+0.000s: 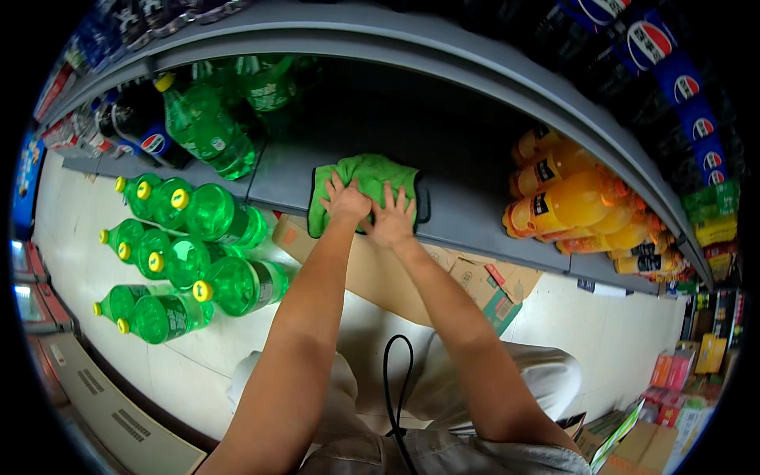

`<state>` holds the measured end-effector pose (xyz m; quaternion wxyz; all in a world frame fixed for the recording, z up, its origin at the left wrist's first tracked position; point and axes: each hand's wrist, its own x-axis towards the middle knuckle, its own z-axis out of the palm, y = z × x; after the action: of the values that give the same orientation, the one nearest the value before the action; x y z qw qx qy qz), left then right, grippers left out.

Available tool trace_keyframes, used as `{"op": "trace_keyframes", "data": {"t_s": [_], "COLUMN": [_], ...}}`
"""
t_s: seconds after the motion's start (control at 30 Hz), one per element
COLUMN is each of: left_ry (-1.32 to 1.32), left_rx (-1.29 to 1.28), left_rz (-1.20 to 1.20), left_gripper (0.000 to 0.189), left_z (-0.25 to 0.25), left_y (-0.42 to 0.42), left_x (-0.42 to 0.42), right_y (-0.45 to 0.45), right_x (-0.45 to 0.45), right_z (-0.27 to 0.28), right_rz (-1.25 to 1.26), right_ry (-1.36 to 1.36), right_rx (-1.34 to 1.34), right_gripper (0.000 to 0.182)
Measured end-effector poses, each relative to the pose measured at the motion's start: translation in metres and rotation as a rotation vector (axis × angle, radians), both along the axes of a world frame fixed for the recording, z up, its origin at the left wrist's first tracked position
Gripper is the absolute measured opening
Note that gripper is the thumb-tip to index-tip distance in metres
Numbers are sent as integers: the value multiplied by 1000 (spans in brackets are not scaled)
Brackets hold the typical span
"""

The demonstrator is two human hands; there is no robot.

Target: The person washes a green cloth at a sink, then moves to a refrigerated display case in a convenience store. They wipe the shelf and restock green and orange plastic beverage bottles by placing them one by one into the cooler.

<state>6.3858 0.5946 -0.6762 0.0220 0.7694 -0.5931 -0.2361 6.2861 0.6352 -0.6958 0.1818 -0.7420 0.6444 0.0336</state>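
Note:
A green cloth with a dark edge lies spread on the grey metal bottom shelf, near its front lip. My left hand presses on the cloth's left half, palm down with its fingers apart. Beside it, my right hand rests flat on the right half, fingers also spread; the two hands touch or nearly touch at the thumbs. Neither hand visibly grips the cloth. Left of it on the shelf stands a large bottle of green drink with a yellow cap.
Several green bottles stand on the tiled floor at left. Orange drink bottles fill the shelf's right side. The upper shelf's edge overhangs my hands. Flattened cardboard lies below the shelf front. A black cable loop hangs before me.

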Motion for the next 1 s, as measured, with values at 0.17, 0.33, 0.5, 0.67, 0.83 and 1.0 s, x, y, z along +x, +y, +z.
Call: {"op": "trace_keyframes", "data": {"t_s": [0.17, 0.33, 0.5, 0.67, 0.83, 1.0], "left_ry": [63, 368, 601, 453, 411, 595], "left_rx": [99, -150, -515, -492, -428, -412], "left_rz": [-31, -47, 35, 46, 49, 64], "left_gripper": [51, 46, 43, 44, 44, 41], "left_z": [2, -38, -32, -58, -48, -35], "left_y": [-17, -65, -74, -86, -83, -91], "left_x": [0, 44, 45, 50, 35, 19], "right_y": [26, 0, -84, -186, -255, -247], "right_x": [19, 62, 79, 52, -44, -135], "right_z": [-15, -5, -10, -25, -36, -58], "right_rz": [-108, -200, -85, -2, -181, -223], "right_ry": [22, -122, 74, 94, -75, -94], "right_rx": [-151, -229, -96, -278, -504, -390], "right_gripper": [62, 68, 70, 64, 59, 55]}}
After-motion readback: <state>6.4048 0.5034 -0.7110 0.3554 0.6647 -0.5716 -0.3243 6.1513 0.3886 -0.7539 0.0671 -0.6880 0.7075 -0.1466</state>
